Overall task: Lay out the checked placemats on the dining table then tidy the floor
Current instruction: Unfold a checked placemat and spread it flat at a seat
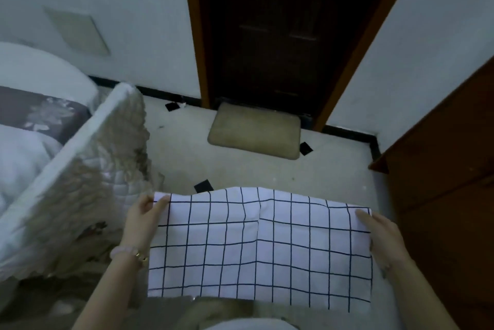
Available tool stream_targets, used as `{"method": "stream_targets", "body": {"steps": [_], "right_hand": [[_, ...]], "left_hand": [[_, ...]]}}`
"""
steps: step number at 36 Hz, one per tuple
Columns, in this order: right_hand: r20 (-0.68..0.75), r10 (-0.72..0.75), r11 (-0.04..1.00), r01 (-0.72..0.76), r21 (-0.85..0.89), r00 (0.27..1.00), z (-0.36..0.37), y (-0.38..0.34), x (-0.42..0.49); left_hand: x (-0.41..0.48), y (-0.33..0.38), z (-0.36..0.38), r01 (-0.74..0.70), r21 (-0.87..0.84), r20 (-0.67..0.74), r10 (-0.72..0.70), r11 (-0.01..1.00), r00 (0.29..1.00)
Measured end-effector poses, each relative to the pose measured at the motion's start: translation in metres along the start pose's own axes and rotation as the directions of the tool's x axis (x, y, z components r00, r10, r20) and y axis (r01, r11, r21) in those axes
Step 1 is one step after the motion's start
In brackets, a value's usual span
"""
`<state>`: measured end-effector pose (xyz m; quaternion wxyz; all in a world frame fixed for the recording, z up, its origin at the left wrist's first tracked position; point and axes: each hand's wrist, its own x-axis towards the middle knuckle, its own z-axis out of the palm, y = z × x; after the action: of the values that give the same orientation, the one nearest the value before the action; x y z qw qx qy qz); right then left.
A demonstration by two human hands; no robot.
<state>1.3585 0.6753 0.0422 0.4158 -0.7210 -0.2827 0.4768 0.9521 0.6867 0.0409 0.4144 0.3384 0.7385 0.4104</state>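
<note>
While the checked placemat (259, 246) hung spread above the pale floor (267, 172), the left hand (143, 218) pinched its upper left corner and the right hand (379, 233) gripped the right edge, hands well apart. Bed (40, 158) left, tan mat (255, 130) at the dark door (283, 35), wooden cabinet (441, 196) right, its top cut off.

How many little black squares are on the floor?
3. One black square by the wall left of the door, one at the tan mat's right corner, one peeking past the checked placemat's far edge. More may be hidden under the checked placemat.
</note>
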Motion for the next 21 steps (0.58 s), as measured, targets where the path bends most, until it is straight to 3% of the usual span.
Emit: {"method": "stream_targets", "body": {"steps": [8,13,21], "right_hand": [[0.080,-0.102,0.988,0.091,0.123,0.992,0.094,-0.122,0.127],[0.196,-0.170,0.982,0.149,0.120,0.966,0.150,-0.179,0.196],[0.395,-0.198,0.978,0.207,0.021,0.897,0.259,-0.249,0.326]], "left_hand": [[0.099,0.085,0.021,-0.164,-0.142,-0.159,0.141,0.976,0.977],[0.156,0.116,0.027,-0.168,-0.213,-0.232,0.117,0.963,0.966],[0.259,0.146,0.048,-0.171,-0.162,-0.392,0.095,0.972,0.915]]}}
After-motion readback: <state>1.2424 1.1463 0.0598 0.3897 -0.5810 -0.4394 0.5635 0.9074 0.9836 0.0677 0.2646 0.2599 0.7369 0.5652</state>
